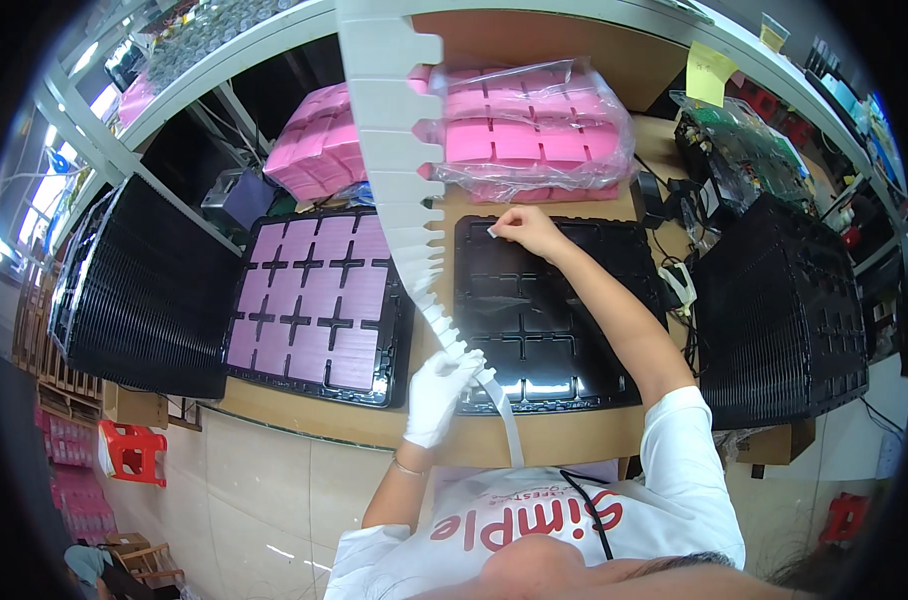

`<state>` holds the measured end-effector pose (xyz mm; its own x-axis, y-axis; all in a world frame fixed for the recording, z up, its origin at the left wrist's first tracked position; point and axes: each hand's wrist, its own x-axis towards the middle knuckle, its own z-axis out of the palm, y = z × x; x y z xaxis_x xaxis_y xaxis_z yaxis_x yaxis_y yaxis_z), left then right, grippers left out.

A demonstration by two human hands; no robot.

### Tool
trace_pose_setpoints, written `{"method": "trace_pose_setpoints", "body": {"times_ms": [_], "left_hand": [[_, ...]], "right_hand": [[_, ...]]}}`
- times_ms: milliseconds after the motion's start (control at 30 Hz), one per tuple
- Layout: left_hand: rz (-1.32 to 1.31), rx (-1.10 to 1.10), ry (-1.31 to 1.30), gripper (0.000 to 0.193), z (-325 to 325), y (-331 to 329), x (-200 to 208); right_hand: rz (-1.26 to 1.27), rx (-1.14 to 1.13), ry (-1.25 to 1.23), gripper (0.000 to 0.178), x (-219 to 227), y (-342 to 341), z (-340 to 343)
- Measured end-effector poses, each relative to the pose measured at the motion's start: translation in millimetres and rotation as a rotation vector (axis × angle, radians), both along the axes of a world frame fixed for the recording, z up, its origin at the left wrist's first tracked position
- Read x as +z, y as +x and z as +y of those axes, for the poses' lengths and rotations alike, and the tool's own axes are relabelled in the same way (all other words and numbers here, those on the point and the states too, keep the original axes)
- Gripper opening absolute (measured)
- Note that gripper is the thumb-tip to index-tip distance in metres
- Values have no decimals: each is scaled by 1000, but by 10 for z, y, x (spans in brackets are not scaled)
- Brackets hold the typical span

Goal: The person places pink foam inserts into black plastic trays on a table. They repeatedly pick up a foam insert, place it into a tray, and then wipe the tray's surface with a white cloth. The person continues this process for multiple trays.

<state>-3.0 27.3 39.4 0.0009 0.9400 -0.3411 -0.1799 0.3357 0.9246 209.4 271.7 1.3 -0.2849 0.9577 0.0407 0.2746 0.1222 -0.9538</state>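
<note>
My left hand (440,396), in a white glove, is closed on a long white strip (398,130) with a notched edge. The strip comes down from the top of the view, narrows toward the glove, and its tail hangs past the table's front edge. My bare right hand (530,232) pinches a small white piece (492,232) over the far left corner of a black plastic tray (522,345). This tray has cross-shaped ridges and a glossy surface. Left of the strip lies another black tray (392,370) with pink-purple sheet (309,300) between its raised crosses.
Tall stacks of black trays stand at the left (144,290) and right (774,310). Behind the work lie pink foam blocks (319,140) and a plastic-wrapped pink bundle (534,140). Circuit boards (744,150) and loose cables are at the far right. A red stool (134,453) stands on the floor.
</note>
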Motion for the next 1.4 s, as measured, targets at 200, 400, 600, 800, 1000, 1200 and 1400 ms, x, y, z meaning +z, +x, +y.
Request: {"method": "trace_pose_setpoints", "body": {"times_ms": [200,400,600,800,1000,1200,1400], "left_hand": [[-51,2,22,21,-32,53,73],[-24,-3,45,20,-51,19,3],[-49,3,18,21,-42,17,-10],[-15,-8,15,21,-36,5,-52],[12,-20,35,18,-40,30,-12],[22,-23,36,18,-24,26,-11],[-36,-24,26,18,-38,6,-42]], "right_hand": [[-411,213,127,19,59,-183,256],[-360,145,136,19,38,-254,336],[-420,159,218,15,118,-215,293],[-444,112,470,17,8,-280,174],[-601,12,560,10,-150,-289,151],[-753,-109,361,12,-131,-428,196],[-750,-77,365,14,-101,-415,275]]}}
